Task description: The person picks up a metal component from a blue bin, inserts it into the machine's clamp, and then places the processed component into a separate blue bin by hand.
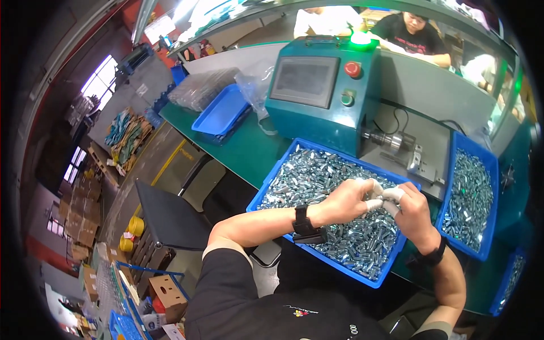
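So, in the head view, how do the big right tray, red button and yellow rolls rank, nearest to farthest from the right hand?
From the right hand:
1. Big right tray: just to its right.
2. Red button: ahead-left, on the green machine.
3. Yellow rolls: far off left.

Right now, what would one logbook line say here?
left hand, right hand: close together above blue tray | contents: small metal pieces | grip: unclear | beyond tray: green machine, green light lit
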`<state>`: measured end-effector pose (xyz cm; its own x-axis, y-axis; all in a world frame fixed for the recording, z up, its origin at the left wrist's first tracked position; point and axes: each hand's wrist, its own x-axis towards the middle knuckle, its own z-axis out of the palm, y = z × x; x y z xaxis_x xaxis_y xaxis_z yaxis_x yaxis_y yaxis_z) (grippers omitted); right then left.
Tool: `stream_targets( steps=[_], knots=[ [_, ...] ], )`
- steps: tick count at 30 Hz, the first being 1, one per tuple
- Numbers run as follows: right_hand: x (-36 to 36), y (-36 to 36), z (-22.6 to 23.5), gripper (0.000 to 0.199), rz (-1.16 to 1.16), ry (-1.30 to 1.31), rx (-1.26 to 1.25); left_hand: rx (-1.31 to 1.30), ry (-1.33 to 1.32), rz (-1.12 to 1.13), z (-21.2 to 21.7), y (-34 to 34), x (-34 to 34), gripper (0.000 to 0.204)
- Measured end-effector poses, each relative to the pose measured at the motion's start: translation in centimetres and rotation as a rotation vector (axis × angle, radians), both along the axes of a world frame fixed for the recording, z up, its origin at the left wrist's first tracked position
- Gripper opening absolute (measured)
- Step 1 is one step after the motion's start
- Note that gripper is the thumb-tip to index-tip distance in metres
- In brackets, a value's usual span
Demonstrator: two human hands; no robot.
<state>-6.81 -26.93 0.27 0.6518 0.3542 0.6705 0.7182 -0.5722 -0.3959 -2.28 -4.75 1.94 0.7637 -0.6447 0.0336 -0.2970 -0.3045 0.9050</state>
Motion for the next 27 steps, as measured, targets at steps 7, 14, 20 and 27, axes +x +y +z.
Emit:
stream_targets(
  steps=[7,14,20,27],
  knots=[
    [-0.3,-0.4,1.1,0.027,0.005,0.013,0.008,-0.096,0.041,0.006,-0.5,-0.6,0.1,0.017],
    [-1.1,-1.6,1.2,0.024,0.017,0.139,0.066,-0.088,-0.050,-0.016,-0.4,-1.2,-0.5,0.016],
    [-2.0,-3.0,0.6,0.020,-0.031,0.315,0.217,-0.151,-0.081,-0.054,-1.7,-2.4,0.3,0.017],
    [0.0,-3.3,-0.4,0.016,0.074,0.551,0.456,-0.077,-0.168,0.016,-0.8,-2.7,1.4,0.014]
  ],
)
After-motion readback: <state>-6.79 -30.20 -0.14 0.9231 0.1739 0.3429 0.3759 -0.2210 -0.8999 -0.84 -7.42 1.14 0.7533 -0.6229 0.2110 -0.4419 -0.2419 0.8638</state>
